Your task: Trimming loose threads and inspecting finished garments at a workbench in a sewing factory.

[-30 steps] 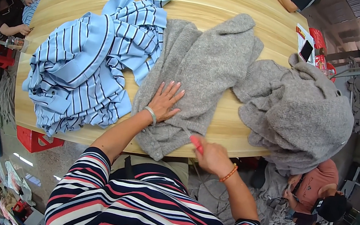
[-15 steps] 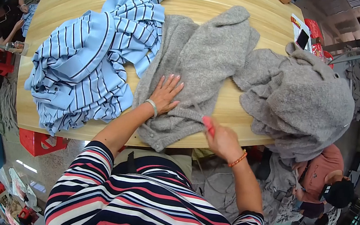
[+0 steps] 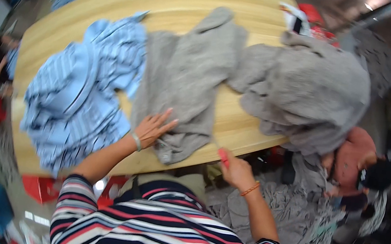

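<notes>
grey knit garment [image 3: 194, 63] lies on the desk [image 3: 122, 0] between a blue striped garment [image 3: 66, 83] and a grey heap [image 3: 318, 90]. the left hand [image 3: 150, 130] rests on its near end, fingers spread, probably steadying it; the right hand [image 3: 238, 173] grips a red-handled tool [image 3: 223, 157], fingers curled, beside the edge.

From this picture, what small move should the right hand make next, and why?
Probably, the right hand should ease the red-handled tool leftward to the middle grey garment: the left hand lies spread over its near end, perhaps steadying it, while the tool's handle sits just off its right side; the tip is blurred.
</notes>
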